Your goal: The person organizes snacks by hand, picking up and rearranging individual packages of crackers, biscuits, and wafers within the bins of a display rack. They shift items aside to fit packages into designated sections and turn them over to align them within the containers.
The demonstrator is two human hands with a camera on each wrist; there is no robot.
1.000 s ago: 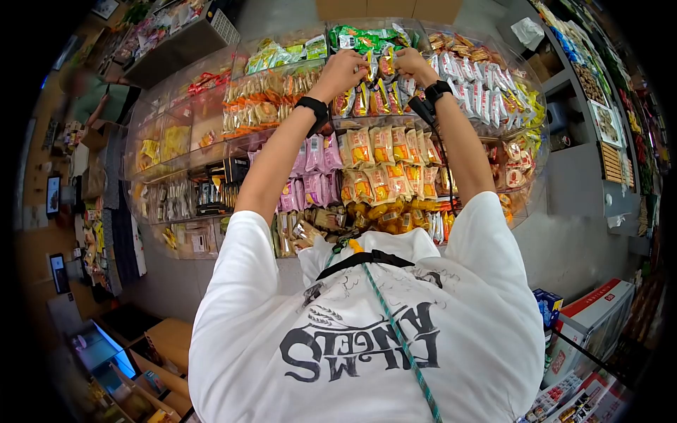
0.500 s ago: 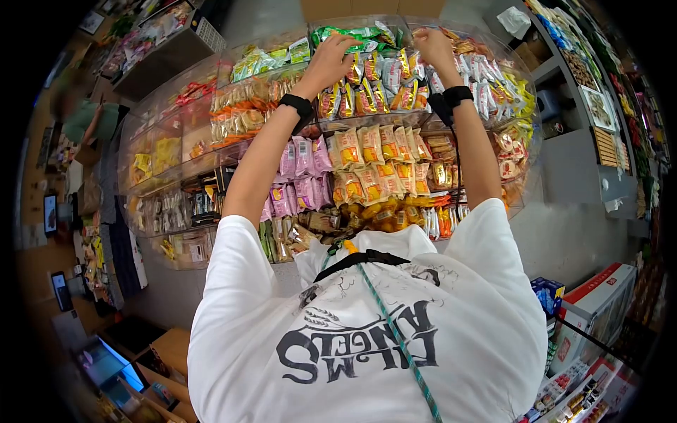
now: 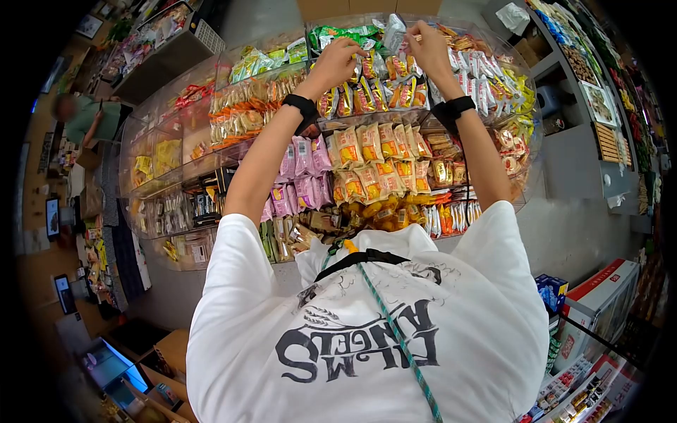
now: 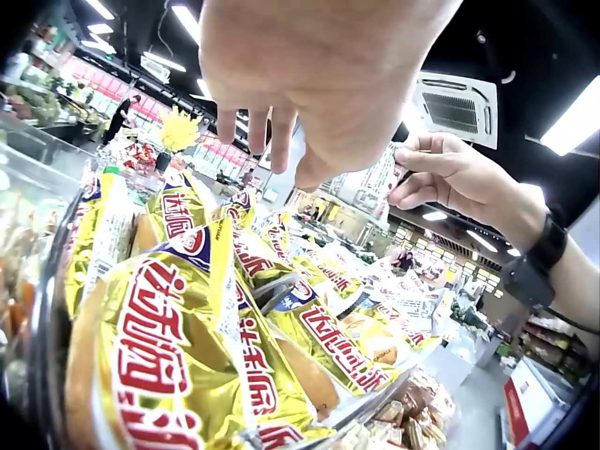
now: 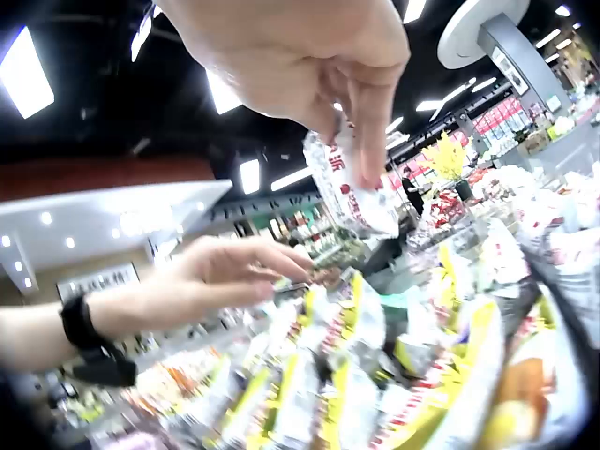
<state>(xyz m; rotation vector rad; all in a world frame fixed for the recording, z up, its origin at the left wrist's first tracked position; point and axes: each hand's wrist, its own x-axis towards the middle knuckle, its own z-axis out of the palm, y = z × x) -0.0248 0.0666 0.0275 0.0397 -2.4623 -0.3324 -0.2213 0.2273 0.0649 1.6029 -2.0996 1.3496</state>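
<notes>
My right hand (image 3: 428, 51) pinches a silver-white snack packet (image 5: 352, 192) by its edge, with the fingers pointing down. The packet hangs over the back of the bin, above other packets. My left hand (image 3: 333, 65) is just above the yellow-and-silver packets (image 3: 363, 97), fingers extended and nothing gripped. In the left wrist view its fingers (image 4: 281, 141) hang over several gold packets (image 4: 155, 342) with red lettering, which stand tilted in rows. Beyond them, the right hand (image 4: 459, 173) appears with the packet between thumb and fingers.
Clear plastic dividers split the round display. Green bags (image 3: 345, 33) lie behind the yellow packets, orange-trimmed ones (image 3: 240, 120) at left, white ones (image 3: 483, 88) at right. Nearer my body are pink packets (image 3: 303, 155) and cream ones (image 3: 370, 144). A person (image 3: 92, 116) stands at far left.
From close together over the yellow packets, my hands have moved apart. The right hand went right and back, and now the silver-white packet shows in it. My left hand shifted slightly left.
</notes>
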